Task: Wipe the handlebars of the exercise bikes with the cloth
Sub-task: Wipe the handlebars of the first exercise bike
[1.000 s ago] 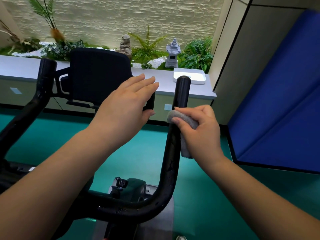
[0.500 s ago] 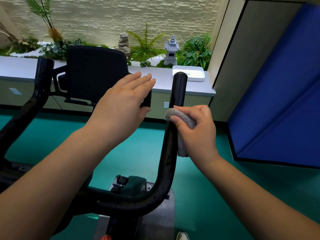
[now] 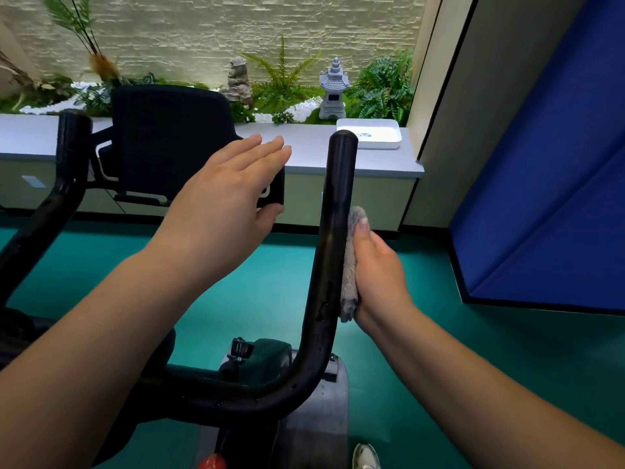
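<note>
My right hand [image 3: 378, 265] is closed around the grey cloth [image 3: 350, 265] and presses it flat against the outer side of the right handlebar [image 3: 333, 231], about halfway up the upright part; my thumb lies along the cloth and points up. My left hand [image 3: 230, 201] is open, with the fingers straight and together, and it holds nothing. It hovers in front of the black console [image 3: 169, 143] in the middle of the bike; I cannot tell if the thumb touches the corner of the console or is only just beside it. The left handlebar [image 3: 67, 157] stands well apart at the left edge of the view, and I judge that it is not yet in work. What can go wrong from here: the cloth covers only one side of the bar, so if I slide it up and down without wrapping my fingers around, the inner side will stay dirty. The lower end of the cloth hangs loose under my palm, and if my grip becomes weak there, the cloth may fold or slip out and fall to the green floor [image 3: 270, 282]. The bar surface looks worn and rough near the bend, and I think the fabric could catch there. Also, the top end of the bar is above my hand and could be missed.
</note>
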A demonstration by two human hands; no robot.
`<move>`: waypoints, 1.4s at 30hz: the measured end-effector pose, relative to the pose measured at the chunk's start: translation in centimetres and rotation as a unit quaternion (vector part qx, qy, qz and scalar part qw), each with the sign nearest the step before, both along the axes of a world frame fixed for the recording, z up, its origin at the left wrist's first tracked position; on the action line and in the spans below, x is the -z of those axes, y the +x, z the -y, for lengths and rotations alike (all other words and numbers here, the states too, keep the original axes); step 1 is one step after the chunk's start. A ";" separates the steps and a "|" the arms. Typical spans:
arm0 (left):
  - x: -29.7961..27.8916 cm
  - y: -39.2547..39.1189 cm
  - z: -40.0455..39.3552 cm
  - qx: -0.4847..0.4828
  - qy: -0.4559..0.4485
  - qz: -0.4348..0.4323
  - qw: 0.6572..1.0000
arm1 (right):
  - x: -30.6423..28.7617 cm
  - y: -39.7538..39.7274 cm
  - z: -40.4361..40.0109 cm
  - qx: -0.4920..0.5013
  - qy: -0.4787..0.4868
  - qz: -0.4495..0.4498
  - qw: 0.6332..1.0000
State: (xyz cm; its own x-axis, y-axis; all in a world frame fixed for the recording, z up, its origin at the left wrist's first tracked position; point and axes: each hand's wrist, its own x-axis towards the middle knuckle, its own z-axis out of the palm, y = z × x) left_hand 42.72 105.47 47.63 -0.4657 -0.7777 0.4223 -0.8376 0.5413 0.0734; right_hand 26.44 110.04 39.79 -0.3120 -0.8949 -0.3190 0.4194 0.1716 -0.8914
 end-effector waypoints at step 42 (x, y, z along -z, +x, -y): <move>-0.6 3.2 1.2 0.058 0.013 0.027 0.998 | -8.8 1.9 4.0 -0.373 -0.094 -0.856 0.344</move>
State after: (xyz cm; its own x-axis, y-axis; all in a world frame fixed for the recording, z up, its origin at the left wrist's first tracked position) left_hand 45.90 104.30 48.22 -0.5753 -0.7271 0.3747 -0.7719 0.6341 0.0453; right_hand 28.30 106.05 48.62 0.4417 -0.8839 -0.1539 -0.8469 -0.4674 0.2537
